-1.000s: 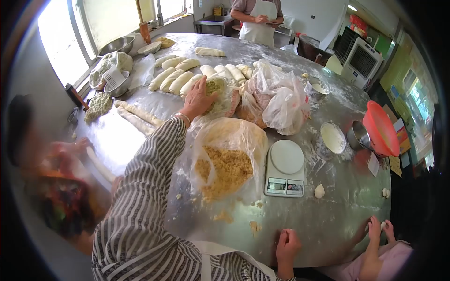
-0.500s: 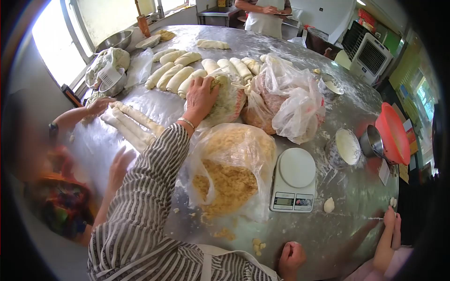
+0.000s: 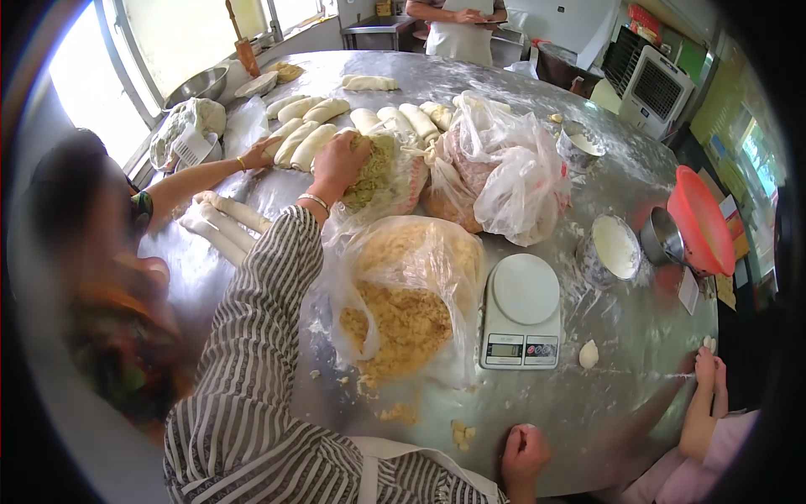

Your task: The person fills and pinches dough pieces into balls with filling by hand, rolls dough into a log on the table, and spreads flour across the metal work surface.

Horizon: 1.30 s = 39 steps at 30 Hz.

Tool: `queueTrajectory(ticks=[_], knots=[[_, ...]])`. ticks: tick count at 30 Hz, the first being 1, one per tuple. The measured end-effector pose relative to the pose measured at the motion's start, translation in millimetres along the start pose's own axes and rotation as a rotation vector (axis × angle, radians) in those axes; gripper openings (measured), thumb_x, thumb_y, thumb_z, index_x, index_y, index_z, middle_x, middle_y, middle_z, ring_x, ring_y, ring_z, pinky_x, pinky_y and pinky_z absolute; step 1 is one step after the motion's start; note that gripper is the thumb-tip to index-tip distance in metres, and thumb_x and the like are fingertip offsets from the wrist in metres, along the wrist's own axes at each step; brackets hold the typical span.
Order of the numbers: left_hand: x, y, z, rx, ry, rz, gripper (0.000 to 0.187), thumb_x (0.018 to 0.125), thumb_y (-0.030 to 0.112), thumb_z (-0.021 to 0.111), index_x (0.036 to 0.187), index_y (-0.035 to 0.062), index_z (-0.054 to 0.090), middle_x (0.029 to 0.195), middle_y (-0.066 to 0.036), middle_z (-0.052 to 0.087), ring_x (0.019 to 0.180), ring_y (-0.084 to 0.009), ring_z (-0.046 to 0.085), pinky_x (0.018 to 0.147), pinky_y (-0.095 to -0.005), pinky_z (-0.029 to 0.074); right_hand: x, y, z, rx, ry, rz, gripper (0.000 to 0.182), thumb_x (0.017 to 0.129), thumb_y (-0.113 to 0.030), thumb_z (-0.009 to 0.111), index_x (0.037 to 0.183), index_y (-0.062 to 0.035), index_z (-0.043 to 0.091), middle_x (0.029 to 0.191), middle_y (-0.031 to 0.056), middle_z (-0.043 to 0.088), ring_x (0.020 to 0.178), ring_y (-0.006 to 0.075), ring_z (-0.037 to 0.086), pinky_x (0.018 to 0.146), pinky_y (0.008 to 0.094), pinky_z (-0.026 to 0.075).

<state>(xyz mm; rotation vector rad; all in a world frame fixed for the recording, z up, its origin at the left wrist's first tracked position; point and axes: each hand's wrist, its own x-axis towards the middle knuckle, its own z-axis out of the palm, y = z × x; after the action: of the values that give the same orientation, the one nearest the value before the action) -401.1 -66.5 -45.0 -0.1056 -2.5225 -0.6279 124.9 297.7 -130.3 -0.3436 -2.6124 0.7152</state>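
Observation:
My left hand (image 3: 340,164), at the end of a striped sleeve, reaches across the table and grips the edge of a clear plastic bag (image 3: 401,181). Chopped green filling (image 3: 369,172) shows inside that bag. Near the front edge my right hand (image 3: 525,452) rests as a closed fist; anything inside it is hidden. Between my arms lies an open plastic bag of yellow crumbly filling (image 3: 403,323). Beside it stands a white kitchen scale (image 3: 520,311). Small pale dough bits (image 3: 462,434) lie by my right hand.
Rolled dough pieces (image 3: 306,144) and long dough strips (image 3: 220,227) lie left. A co-worker's hand (image 3: 262,153) touches the rolls. Another knotted bag (image 3: 520,181), a flour bowl (image 3: 613,248) and a red basin (image 3: 701,220) stand right. Another person's hands (image 3: 709,370) are at the right edge.
My left hand has moved slightly left, drawing back the bag's edge; more green filling shows. The co-worker's hand went from the dough strips to the rolls. My right fist stays put.

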Motion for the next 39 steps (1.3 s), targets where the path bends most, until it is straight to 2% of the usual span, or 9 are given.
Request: queueTrajectory(ticks=[2,5,9,12,19,22,25,27,39], knots=[[8,-10,2,-0.054,-0.030,-0.150,0.039,0.099,0.041,0.062,0.119,0.0092,0.072,0.111,-0.014,0.073,0.093,-0.0343,0.072,0.081,-0.0431,0.057,0,0,1,0.004,0.011,-0.006,0.007,0.089,-0.012,0.070,0.087,-0.0069,0.067,0.082,0.0100,0.069,0.069,0.0330,0.067,0.061,0.0431,0.052],[23,-41,19,-1.081,-0.009,-0.455,0.038,0.101,0.041,0.060,0.115,0.0079,0.070,0.098,-0.009,0.072,0.081,-0.0268,0.071,0.064,-0.0386,0.056,2,-1,-3,-0.028,-0.026,-0.001,0.007,0.090,-0.012,0.070,0.086,-0.0068,0.067,0.081,0.0101,0.068,0.069,0.0332,0.066,0.061,0.0430,0.052],[26,-40,-7,-1.563,-0.143,-0.732,0.033,0.103,0.046,0.058,0.105,0.0132,0.065,0.087,-0.004,0.065,0.067,-0.0211,0.061,0.048,-0.0332,0.046,1,-2,-2,-0.003,-0.019,0.014,0.007,0.090,-0.012,0.070,0.086,-0.0066,0.066,0.081,0.0101,0.068,0.069,0.0333,0.066,0.061,0.0426,0.051],[15,-29,-32,-1.855,-0.293,-0.653,0.036,0.102,0.050,0.059,0.103,0.0154,0.065,0.086,-0.004,0.063,0.068,-0.0211,0.062,0.048,-0.0316,0.046,3,-8,-6,-0.014,-0.029,0.027,0.008,0.092,-0.013,0.069,0.088,-0.0066,0.066,0.082,0.0105,0.068,0.071,0.0332,0.067,0.062,0.0429,0.052],[-41,-10,-80,-1.794,-0.386,-0.641,0.041,0.093,0.056,0.072,0.103,0.0165,0.065,0.086,-0.004,0.062,0.072,-0.0205,0.061,0.049,-0.0294,0.045,-2,-7,-5,0.039,-0.104,0.155,0.012,0.098,-0.018,0.065,0.094,-0.0069,0.067,0.090,0.0141,0.069,0.080,0.0356,0.068,0.071,0.0429,0.054],[-84,-5,-107,-1.833,-0.367,-0.674,0.039,0.098,0.044,0.071,0.106,0.0069,0.063,0.093,-0.007,0.064,0.077,-0.0189,0.062,0.050,-0.0249,0.047,2,-4,-5,0.020,-0.117,0.089,0.013,0.099,-0.020,0.064,0.097,-0.0069,0.067,0.090,0.0150,0.070,0.081,0.0359,0.068,0.072,0.0427,0.054],[-128,-18,-132,-2.066,-0.606,-0.660,0.033,0.100,0.036,0.070,0.110,0.0059,0.062,0.101,-0.008,0.065,0.086,-0.0208,0.064,0.053,-0.0229,0.049,0,-10,-8,0.009,-0.105,0.098,0.014,0.100,-0.021,0.064,0.100,-0.0079,0.068,0.091,0.0145,0.071,0.081,0.0349,0.069,0.072,0.0424,0.055],[-173,2,-160,-1.905,-0.451,-0.805,0.033,0.099,0.038,0.070,0.112,0.0086,0.062,0.099,-0.008,0.066,0.084,-0.0225,0.065,0.052,-0.0246,0.050,0,-15,-10,0.061,-0.074,0.091,0.015,0.100,-0.022,0.066,0.102,-0.0077,0.068,0.093,0.0131,0.072,0.080,0.0337,0.070,0.071,0.0427,0.055],[-346,-4,-230,-1.411,-0.454,-0.745,0.026,0.105,0.035,0.063,0.113,0.0110,0.060,0.082,-0.003,0.059,0.058,-0.0120,0.057,0.048,-0.0249,0.045,-8,-133,34,0.070,-0.113,-0.618,0.035,0.082,-0.018,0.078,0.115,-0.0123,0.068,0.111,0.0060,0.064,0.107,0.0260,0.062,0.098,0.0459,0.047]])
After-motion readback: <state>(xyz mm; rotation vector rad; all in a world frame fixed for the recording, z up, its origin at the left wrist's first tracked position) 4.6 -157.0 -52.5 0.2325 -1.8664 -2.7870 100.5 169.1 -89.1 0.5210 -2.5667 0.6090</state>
